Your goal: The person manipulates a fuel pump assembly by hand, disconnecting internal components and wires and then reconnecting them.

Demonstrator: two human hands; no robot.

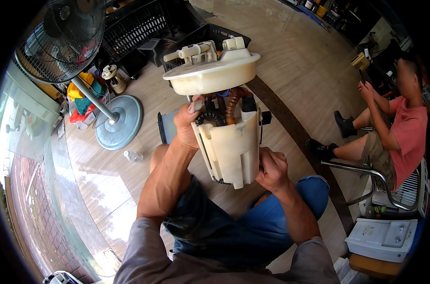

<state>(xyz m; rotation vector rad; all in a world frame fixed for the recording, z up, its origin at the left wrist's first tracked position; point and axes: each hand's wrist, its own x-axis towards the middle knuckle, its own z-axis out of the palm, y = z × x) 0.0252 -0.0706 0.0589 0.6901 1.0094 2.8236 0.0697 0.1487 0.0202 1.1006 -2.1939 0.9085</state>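
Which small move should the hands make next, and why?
Perhaps steady the cream housing with the right hand, at its lower side: the left hand is by its rim, and the round cap sits above a gap where corrugated hoses run, so wobble might strain them.

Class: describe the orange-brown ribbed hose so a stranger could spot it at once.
Find the cream canister between the left hand and right hand. Under its round lid hangs the ribbed hose, orange-brown, unlike the black hose to its left.
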